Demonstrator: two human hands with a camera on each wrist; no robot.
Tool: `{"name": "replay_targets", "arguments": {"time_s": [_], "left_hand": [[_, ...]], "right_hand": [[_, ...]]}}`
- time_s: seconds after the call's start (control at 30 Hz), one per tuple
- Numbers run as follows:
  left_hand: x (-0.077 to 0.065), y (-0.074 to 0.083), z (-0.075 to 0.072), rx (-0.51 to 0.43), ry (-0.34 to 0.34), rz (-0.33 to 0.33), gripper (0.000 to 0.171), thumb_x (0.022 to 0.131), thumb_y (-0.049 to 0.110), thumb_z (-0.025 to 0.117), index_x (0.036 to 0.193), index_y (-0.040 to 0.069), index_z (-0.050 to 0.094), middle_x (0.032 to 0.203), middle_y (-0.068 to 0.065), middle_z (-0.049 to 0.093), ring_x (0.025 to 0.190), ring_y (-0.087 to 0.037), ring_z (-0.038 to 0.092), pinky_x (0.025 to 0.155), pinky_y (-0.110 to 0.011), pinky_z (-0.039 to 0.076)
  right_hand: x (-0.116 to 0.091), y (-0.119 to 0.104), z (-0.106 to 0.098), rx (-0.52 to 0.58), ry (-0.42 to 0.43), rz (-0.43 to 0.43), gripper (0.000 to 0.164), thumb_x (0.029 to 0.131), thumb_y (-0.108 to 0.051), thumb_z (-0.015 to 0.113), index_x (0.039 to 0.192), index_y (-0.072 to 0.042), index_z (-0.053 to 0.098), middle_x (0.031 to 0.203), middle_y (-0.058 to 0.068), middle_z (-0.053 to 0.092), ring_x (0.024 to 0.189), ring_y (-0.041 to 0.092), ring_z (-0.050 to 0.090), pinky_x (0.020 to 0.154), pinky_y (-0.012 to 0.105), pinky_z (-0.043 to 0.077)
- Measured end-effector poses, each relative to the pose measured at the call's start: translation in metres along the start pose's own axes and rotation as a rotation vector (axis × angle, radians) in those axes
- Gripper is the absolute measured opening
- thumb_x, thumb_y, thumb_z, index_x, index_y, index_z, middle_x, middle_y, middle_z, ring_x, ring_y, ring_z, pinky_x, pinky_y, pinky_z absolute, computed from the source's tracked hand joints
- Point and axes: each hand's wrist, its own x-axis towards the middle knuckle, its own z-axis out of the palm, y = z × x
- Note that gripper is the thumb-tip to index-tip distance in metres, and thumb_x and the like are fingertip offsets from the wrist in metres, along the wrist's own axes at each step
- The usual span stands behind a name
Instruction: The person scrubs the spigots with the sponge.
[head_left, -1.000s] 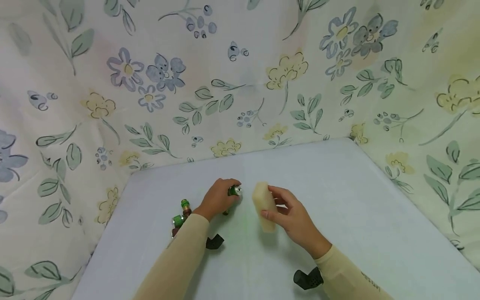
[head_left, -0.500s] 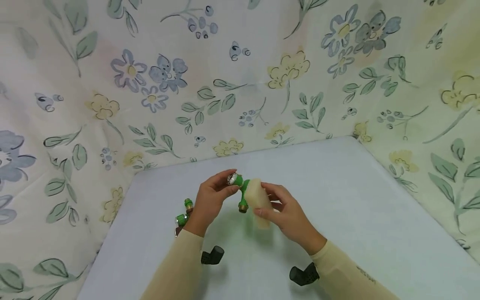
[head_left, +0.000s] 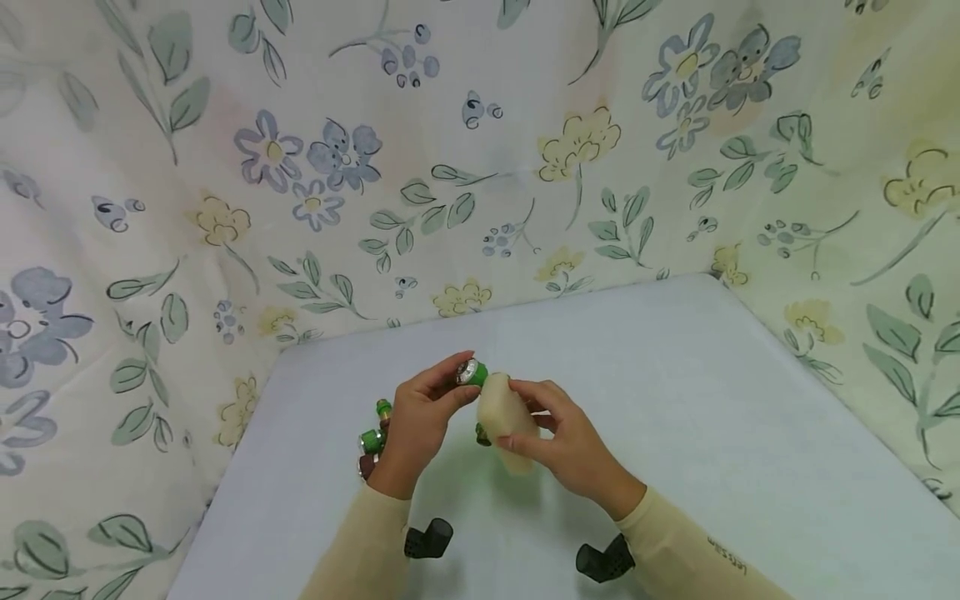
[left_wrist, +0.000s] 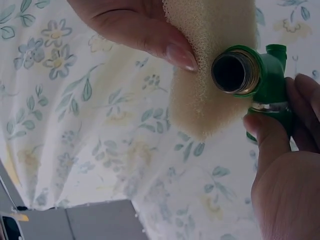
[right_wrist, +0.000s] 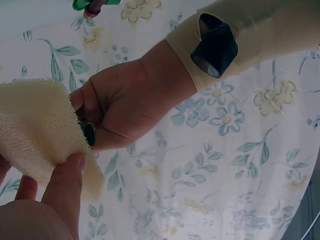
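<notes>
My left hand [head_left: 418, 417] pinches a green pipe fitting [head_left: 472, 372] with a silvery end, above the white table. In the left wrist view, the fitting [left_wrist: 270, 75] shows a dark, threaded brass opening and a short green branch. A pale yellow block of sponge [head_left: 504, 412] is gripped between the thumb and fingers of my right hand [head_left: 573, 437]. The sponge [left_wrist: 205, 95] lies against the fitting's side, covering part of it in the head view. From the right wrist, the sponge [right_wrist: 40, 120] hides most of the fitting, leaving a small dark end visible.
Several more green and brown fittings [head_left: 371, 442] lie on the white table [head_left: 637, 358] left of my left wrist, partly hidden by it. Black angular pieces [head_left: 429, 539] are fixed at both wrists. A floral curtain [head_left: 510, 192] hangs behind and beside the table.
The left hand has lifted the green fitting from the table and brought it to the sponge. The right hand has moved left with the sponge, which now overlaps the fitting.
</notes>
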Motion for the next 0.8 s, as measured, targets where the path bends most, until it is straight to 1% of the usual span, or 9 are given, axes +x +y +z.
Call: {"name": "replay_targets", "arguments": {"time_s": [0.1, 0.17, 0.2, 0.33, 0.4, 0.53, 0.63, 0.7, 0.8], "left_hand": [[-0.002, 0.003, 0.0, -0.005, -0.002, 0.007, 0.042, 0.084, 0.018, 0.075, 0.125, 0.022, 0.065, 0.111, -0.007, 0.067, 0.099, -0.025, 0.064, 0.083, -0.036, 0.054], [-0.002, 0.004, 0.0, -0.015, -0.006, 0.004, 0.043, 0.084, 0.016, 0.075, 0.126, 0.02, 0.065, 0.112, -0.007, 0.067, 0.1, -0.026, 0.064, 0.083, -0.036, 0.054], [-0.003, 0.004, -0.001, -0.02, -0.011, 0.004, 0.043, 0.084, 0.016, 0.074, 0.126, 0.018, 0.064, 0.113, -0.007, 0.066, 0.1, -0.026, 0.064, 0.083, -0.037, 0.054], [-0.004, 0.001, -0.001, -0.033, -0.039, 0.004, 0.044, 0.085, 0.014, 0.074, 0.128, 0.016, 0.063, 0.113, -0.007, 0.066, 0.1, -0.027, 0.064, 0.083, -0.039, 0.054], [-0.004, 0.0, -0.001, -0.028, -0.05, 0.014, 0.044, 0.085, 0.014, 0.073, 0.128, 0.018, 0.063, 0.114, -0.005, 0.066, 0.1, -0.026, 0.064, 0.084, -0.038, 0.054], [-0.004, -0.001, -0.001, -0.02, -0.058, 0.023, 0.043, 0.085, 0.013, 0.073, 0.127, 0.021, 0.064, 0.116, -0.004, 0.065, 0.102, -0.025, 0.063, 0.085, -0.037, 0.053], [-0.005, -0.002, -0.001, -0.034, -0.071, 0.024, 0.043, 0.085, 0.013, 0.073, 0.126, 0.022, 0.064, 0.116, -0.005, 0.065, 0.103, -0.026, 0.063, 0.085, -0.038, 0.053], [-0.005, -0.003, -0.001, -0.045, -0.08, 0.029, 0.043, 0.085, 0.012, 0.073, 0.127, 0.021, 0.064, 0.117, -0.005, 0.065, 0.104, -0.026, 0.063, 0.085, -0.038, 0.053], [-0.005, -0.005, -0.001, -0.059, -0.089, 0.036, 0.043, 0.086, 0.012, 0.072, 0.127, 0.019, 0.063, 0.118, -0.006, 0.065, 0.105, -0.027, 0.062, 0.085, -0.039, 0.053]], "right_hand": [[0.001, 0.0, 0.0, -0.003, 0.001, -0.006, 0.059, 0.082, -0.008, 0.077, 0.136, -0.008, 0.051, 0.116, 0.006, 0.053, 0.105, 0.028, 0.052, 0.088, 0.051, 0.049], [0.002, 0.001, 0.0, -0.006, 0.007, -0.007, 0.059, 0.082, -0.008, 0.077, 0.136, -0.008, 0.051, 0.116, 0.006, 0.053, 0.105, 0.029, 0.052, 0.088, 0.052, 0.049], [0.002, 0.006, 0.001, -0.016, 0.016, -0.006, 0.06, 0.083, -0.011, 0.077, 0.136, -0.011, 0.051, 0.117, 0.005, 0.052, 0.105, 0.028, 0.052, 0.088, 0.05, 0.049], [0.007, 0.031, -0.001, -0.061, 0.061, 0.01, 0.061, 0.083, -0.025, 0.077, 0.137, -0.025, 0.049, 0.117, -0.001, 0.052, 0.106, 0.024, 0.054, 0.087, 0.045, 0.05], [0.01, 0.045, -0.003, -0.09, 0.082, 0.011, 0.062, 0.083, -0.033, 0.077, 0.137, -0.032, 0.048, 0.118, -0.004, 0.052, 0.106, 0.021, 0.054, 0.086, 0.043, 0.05], [0.014, 0.049, -0.006, -0.126, 0.1, 0.016, 0.062, 0.084, -0.035, 0.076, 0.139, -0.029, 0.047, 0.119, -0.003, 0.051, 0.106, 0.02, 0.054, 0.086, 0.045, 0.049], [0.016, 0.048, -0.008, -0.149, 0.127, 0.049, 0.063, 0.085, -0.034, 0.075, 0.14, -0.024, 0.047, 0.119, -0.002, 0.05, 0.107, 0.019, 0.052, 0.086, 0.044, 0.049], [0.018, 0.044, -0.009, -0.147, 0.148, 0.075, 0.062, 0.085, -0.031, 0.075, 0.14, -0.02, 0.047, 0.119, 0.0, 0.05, 0.107, 0.021, 0.051, 0.087, 0.044, 0.048], [0.018, 0.031, -0.009, -0.134, 0.16, 0.095, 0.062, 0.086, -0.024, 0.074, 0.14, -0.012, 0.046, 0.12, 0.008, 0.05, 0.107, 0.027, 0.05, 0.087, 0.049, 0.047]]}}
